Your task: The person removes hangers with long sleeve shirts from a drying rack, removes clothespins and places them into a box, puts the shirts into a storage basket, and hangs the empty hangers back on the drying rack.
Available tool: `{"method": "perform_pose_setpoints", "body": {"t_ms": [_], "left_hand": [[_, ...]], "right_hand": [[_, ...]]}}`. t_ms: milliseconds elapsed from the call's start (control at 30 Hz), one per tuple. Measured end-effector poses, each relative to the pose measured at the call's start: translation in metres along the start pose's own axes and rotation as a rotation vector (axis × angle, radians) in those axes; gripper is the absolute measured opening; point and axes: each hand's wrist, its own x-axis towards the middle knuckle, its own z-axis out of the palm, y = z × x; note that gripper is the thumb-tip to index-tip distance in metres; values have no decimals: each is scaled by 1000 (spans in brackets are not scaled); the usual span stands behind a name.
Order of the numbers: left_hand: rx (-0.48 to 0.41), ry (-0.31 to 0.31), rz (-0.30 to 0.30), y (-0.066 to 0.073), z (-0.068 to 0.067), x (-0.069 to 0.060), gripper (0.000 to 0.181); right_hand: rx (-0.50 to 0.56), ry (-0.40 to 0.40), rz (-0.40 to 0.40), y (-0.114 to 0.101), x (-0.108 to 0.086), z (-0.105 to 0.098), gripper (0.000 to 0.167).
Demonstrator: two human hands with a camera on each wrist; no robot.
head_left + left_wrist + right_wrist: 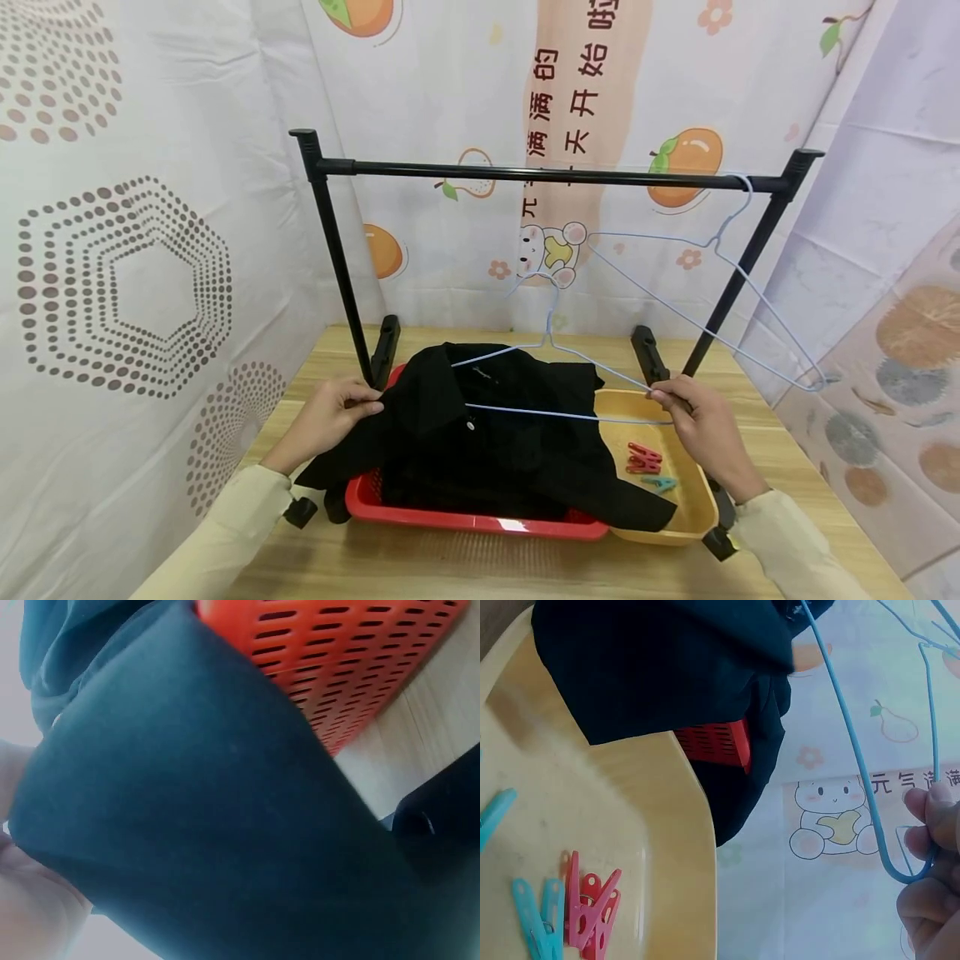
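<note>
A black collared shirt (pixel 420 408) with a white button lies draped over a red basket (pixel 480 522). At its left shoulder, my left hand (pixel 333 417) pinches the cloth between thumb and fingers. My right hand (pixel 697 425) grips the right end of a light blue wire hanger (pixel 551 333). The hanger's left end goes inside the shirt near the collar, where the cloth hides it; its hook points up. In the right wrist view the fingers (pixel 930 825) hold the hanger's bent corner. The left wrist view is mostly filled by black cloth (pixel 202 795).
A second blue hanger (pixel 720 242) hangs at the right of a black rack's bar (pixel 525 173). Beside the basket, a yellow tray (pixel 697 508) holds red clothespins (pixel 643 458) and teal ones (pixel 660 483). Printed curtains (pixel 450 83) stand behind and at the sides.
</note>
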Motion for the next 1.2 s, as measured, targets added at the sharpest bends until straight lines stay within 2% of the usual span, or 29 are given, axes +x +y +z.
{"method": "perform_pose_setpoints", "body": {"t_ms": [233, 500, 700, 933, 1067, 1200], "left_hand": [[-16, -54, 41, -3, 5, -1, 13], [19, -186, 44, -5, 9, -3, 12], [41, -269, 56, -8, 15, -3, 10], [69, -334, 99, -12, 21, -1, 9], [101, -361, 133, -13, 23, 0, 9], [131, -382, 152, -13, 24, 1, 9]], "right_hand": [[-7, 9, -8, 1, 2, -2, 14], [-53, 27, 5, 4, 1, -7, 2], [-73, 53, 19, 7, -1, -8, 14], [-72, 59, 42, 8, -1, -8, 12], [-61, 60, 41, 8, -1, -8, 4], [-61, 63, 34, 7, 0, -8, 5]]}}
